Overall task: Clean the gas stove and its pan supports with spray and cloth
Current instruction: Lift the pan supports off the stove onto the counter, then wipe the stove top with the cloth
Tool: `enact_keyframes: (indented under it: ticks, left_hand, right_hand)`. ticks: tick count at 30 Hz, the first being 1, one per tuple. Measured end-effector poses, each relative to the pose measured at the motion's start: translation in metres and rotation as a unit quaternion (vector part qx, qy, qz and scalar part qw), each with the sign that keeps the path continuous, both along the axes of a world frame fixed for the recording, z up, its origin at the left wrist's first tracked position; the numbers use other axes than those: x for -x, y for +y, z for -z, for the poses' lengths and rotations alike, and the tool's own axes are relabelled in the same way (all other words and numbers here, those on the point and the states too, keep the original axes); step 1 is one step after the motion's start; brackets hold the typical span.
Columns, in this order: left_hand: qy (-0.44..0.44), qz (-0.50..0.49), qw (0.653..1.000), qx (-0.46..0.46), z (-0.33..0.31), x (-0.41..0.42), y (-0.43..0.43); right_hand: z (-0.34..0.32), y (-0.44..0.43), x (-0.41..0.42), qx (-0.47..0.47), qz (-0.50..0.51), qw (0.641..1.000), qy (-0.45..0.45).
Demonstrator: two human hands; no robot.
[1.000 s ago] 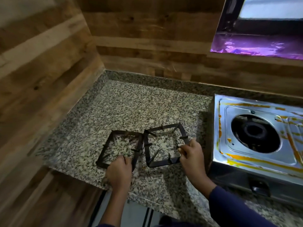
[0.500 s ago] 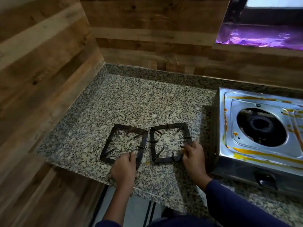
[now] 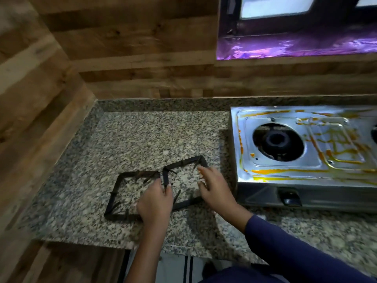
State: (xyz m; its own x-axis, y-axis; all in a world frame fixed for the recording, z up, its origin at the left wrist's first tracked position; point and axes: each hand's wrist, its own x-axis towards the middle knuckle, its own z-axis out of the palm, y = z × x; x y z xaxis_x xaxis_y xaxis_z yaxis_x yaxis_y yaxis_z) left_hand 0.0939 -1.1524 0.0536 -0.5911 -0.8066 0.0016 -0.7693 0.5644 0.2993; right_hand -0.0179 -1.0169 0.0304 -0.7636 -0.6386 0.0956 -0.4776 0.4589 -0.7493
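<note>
- My left grip [image 3: 155,203] lies with its back up, and its fingers [image 3: 165,187] bend down onto the dark bars where the two pan supports meet. I cannot tell if it is grasping a bar or only touching it.
- My right grip [image 3: 214,190] is released. Its fingers are spread out and look blurry. It is over the right side of the right support [image 3: 183,162], and I cannot tell if it touches it.
- The left support [image 3: 122,217] lies flat just beside the right one. Their inner bars are very near or touching.
- Both supports are square black frames with small prongs that point inward.
- They lie on the speckled stone surface [image 3: 153,135], to the left of the stove [image 3: 285,168].
- The stove is shiny metal, with orange and yellow stains [image 3: 342,144] across its top and along its front edge.
- Its left burner [image 3: 277,140] sits bare in a round hole.
- A dark blue sleeve [image 3: 295,246] covers my right arm.
- Wood walls [image 3: 142,48] stand behind and to the left of the surface.
- Shiny purple foil [image 3: 295,45] shows above the stove.
</note>
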Motion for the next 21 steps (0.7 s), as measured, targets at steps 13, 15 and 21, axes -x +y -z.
enact_keyframes:
  ticks: [13,15,21]
  left_hand:
    - [0.261,0.396,0.88,0.001,-0.041,0.161,0.205]
    - [0.263,0.452,0.853,0.002,-0.04,0.181,0.26]
    - [0.244,0.589,0.77,-0.015,-0.026,0.239,0.428]
  right_hand:
    - [-0.068,0.229,0.109,0.194,0.278,0.937,0.084]
    - [-0.062,0.283,0.127,0.204,0.333,0.917,0.079]
    - [-0.049,0.451,0.158,0.181,0.421,0.886,0.071]
